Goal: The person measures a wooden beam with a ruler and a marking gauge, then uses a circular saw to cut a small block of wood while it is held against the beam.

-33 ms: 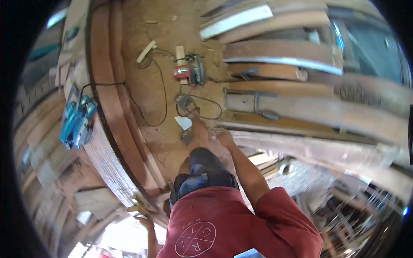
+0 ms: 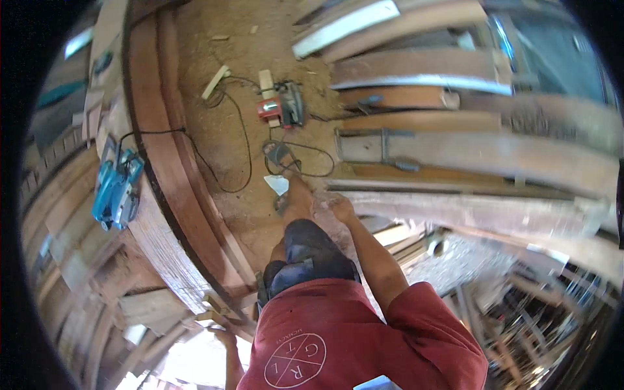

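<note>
At the lower left, my left hand (image 2: 225, 335) is beside a small light wooden piece (image 2: 212, 313) at the near end of a long rough board (image 2: 170, 257). Its fingers are small and blurred, so whether they touch the piece is unclear. My right hand (image 2: 340, 208) hangs low beside my leg, near the end of a thick pale plank (image 2: 455, 211). Its fingers are too blurred to read, and nothing shows in it. A teal electric planer (image 2: 117, 188) rests on the long board, well ahead of my left hand.
A red and grey circular saw (image 2: 281, 107) stands on a wood strip ahead of my sandalled foot (image 2: 281, 156). A black cord (image 2: 249, 153) loops over the dusty floor. Stacked planks (image 2: 416, 68) lie to the right, and reddish beams (image 2: 166, 130) run along the left.
The view has shifted slightly, so the planks, saw and cord sit a little further left. Both hands keep nearly the same places beside my body.
</note>
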{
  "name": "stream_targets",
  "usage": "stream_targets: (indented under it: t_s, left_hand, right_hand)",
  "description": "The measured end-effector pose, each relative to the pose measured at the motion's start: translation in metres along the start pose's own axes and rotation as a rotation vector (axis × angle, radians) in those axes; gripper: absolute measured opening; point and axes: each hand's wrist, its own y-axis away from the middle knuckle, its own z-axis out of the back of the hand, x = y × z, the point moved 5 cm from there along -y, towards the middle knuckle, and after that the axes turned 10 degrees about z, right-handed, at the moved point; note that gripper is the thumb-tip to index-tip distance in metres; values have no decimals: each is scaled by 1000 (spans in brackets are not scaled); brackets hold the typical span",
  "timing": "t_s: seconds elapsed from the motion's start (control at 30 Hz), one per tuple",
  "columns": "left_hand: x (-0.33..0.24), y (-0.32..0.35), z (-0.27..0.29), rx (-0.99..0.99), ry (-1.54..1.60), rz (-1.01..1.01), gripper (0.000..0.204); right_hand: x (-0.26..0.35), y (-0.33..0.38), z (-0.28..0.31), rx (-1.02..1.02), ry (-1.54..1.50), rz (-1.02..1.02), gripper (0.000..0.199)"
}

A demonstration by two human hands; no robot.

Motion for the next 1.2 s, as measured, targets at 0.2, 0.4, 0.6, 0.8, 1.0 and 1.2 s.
stream_targets:
  t_s: [0.2, 0.4, 0.6, 0.8, 1.0, 1.2]
  left_hand:
    - [-54, -27, 53, 166, -93, -223, 89]
    - [-99, -26, 41, 539, -345, -314, 85]
    - [-138, -24, 113, 726, -763, 2, 82]
    - [-301, 43, 73, 656, -1027, -233, 78]
    - [-381, 172, 47, 535, -758, -564, 59]
    - [-386, 225, -47, 466, -1135, -997, 42]
  right_hand:
    - [-69, 147, -154, -486, -633, -646, 36]
    - [-151, 301, -258, -318, -399, -619, 38]
    - [-51, 274, -147, -883, -1036, -768, 32]
    - [-56, 318, -101, -1068, -926, -754, 40]
    - [-73, 323, -117, -1079, -1303, -846, 46]
    - [-181, 351, -176, -1303, -1488, -836, 47]
